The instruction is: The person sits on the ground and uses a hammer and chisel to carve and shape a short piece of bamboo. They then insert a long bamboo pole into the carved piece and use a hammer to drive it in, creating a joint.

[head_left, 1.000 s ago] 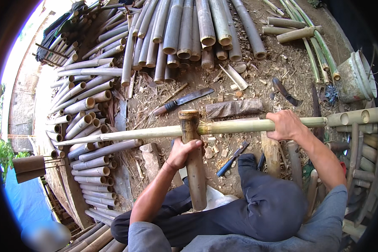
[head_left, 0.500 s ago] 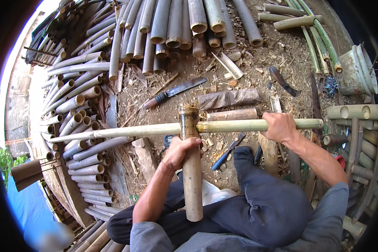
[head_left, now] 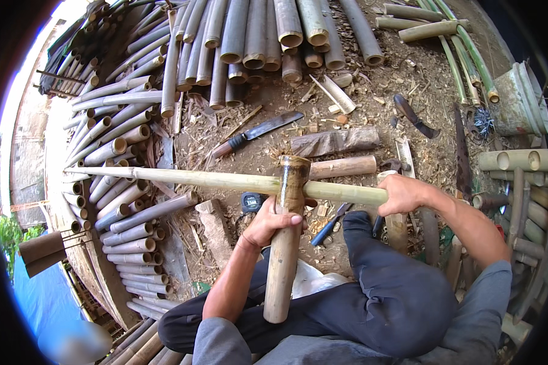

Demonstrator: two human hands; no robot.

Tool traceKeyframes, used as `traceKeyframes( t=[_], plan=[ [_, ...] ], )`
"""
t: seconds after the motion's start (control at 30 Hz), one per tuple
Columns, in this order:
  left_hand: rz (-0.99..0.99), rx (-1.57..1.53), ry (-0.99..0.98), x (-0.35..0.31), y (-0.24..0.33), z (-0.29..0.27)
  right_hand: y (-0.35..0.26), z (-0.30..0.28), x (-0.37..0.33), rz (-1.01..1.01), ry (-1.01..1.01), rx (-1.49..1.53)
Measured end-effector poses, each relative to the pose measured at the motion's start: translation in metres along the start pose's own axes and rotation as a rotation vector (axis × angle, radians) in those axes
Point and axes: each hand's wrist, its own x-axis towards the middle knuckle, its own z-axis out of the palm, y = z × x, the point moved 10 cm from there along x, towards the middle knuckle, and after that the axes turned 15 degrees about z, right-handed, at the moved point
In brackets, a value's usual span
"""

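Note:
A thick bamboo tube slants slightly in front of my lap, its upper end dark and wet-looking. My left hand is wrapped round its middle, thumb across the front. Through the tube's upper part runs a long, pale, thin bamboo pole, crossing the view and tapering toward the left. My right hand is closed round the pole's right end, to the right of the tube. Below the pole lie a tape measure and a blue-handled chisel.
Stacked bamboo tubes line the left side; more tubes lie at the far side. On the chip-strewn ground are a large knife, a curved blade and a bamboo piece. A bucket stands at right.
The pole has slid left through the tube, so its right end now lies at my right hand. Its left part has tipped away from me, and the tube leans a little more.

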Motion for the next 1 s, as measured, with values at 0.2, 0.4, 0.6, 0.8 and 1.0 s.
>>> traceKeyframes(
  t=[0.2, 0.4, 0.6, 0.8, 1.0],
  plan=[
    [-0.170, -0.033, 0.047, -0.006, -0.024, 0.000, 0.013, 0.005, -0.002, 0.015, 0.095, -0.106],
    [-0.282, -0.029, 0.110, 0.004, -0.046, 0.030, -0.020, -0.011, -0.011, -0.133, 0.757, -0.326],
    [-0.154, -0.007, 0.162, -0.002, -0.064, 0.032, -0.008, -0.005, 0.002, -0.011, 0.375, -0.300],
    [-0.063, 0.022, 0.180, 0.001, -0.059, 0.031, 0.009, 0.006, 0.012, -0.044, 0.119, -0.126],
    [0.100, 0.318, 0.076, 0.013, -0.034, 0.023, 0.007, -0.001, 0.002, -0.060, 0.307, -0.094]
  ],
)
